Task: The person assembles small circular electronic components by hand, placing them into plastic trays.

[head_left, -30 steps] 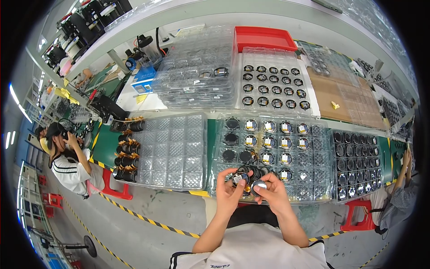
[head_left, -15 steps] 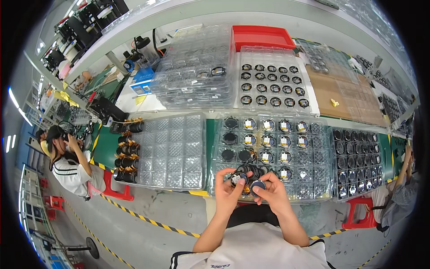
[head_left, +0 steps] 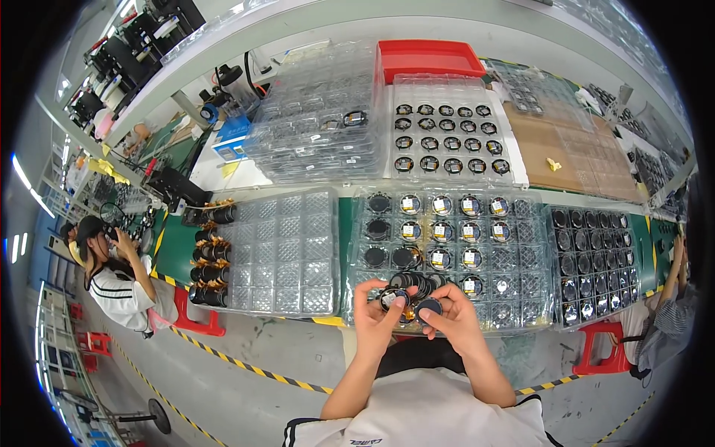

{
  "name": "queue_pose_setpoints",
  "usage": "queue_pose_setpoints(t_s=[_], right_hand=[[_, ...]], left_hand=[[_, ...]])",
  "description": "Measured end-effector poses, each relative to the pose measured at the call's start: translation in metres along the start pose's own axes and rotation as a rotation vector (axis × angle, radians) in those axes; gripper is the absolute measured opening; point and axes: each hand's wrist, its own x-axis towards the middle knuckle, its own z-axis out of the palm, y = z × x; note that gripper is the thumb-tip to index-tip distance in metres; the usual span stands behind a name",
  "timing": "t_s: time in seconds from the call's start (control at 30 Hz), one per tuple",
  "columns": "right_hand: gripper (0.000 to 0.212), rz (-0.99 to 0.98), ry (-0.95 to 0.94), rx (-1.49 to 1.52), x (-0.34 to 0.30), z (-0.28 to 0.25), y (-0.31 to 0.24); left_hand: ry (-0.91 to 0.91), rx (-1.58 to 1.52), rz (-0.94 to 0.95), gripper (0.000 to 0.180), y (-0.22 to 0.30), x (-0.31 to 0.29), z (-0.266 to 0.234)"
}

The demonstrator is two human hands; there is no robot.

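A labelled round module [head_left: 391, 299] is pinched by the left hand [head_left: 375, 314] and a disc [head_left: 430, 306], its earlier glare gone so its dark face is exposed, by the right hand [head_left: 456, 316], before a blister tray [head_left: 527, 257].

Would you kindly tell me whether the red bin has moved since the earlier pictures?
No: against the stack of clear trays, the red bin keeps its place; both merely shift left together in the view.

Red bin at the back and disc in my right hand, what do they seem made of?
The red bin looks like plastic, evenly coloured and smooth. The disc in your right hand has a smooth, dark face, maybe glass or plastic; the look leaves it open.
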Motion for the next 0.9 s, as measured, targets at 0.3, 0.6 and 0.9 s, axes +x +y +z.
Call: queue_pose_setpoints(t_s=[0.3, 0.6, 0.9], right_hand=[[0.024, -0.007, -0.011, -0.016, -0.0019, -0.0003, -0.0025], [0.026, -0.040, -0.026, -0.067, -0.0046, 0.0009, -0.0044], [0.028, -0.069, -0.073, -0.165, -0.0071, -0.0031, -0.0061]], left_hand=[[-0.010, 0.007, -0.001, 0.034, 0.0003, -0.0001, 0.0008], [-0.023, -0.067, -0.024, 0.033, -0.0025, 0.0013, -0.0035], [-0.037, -0.055, 0.028, 0.032, -0.0070, -0.0005, -0.0039]])
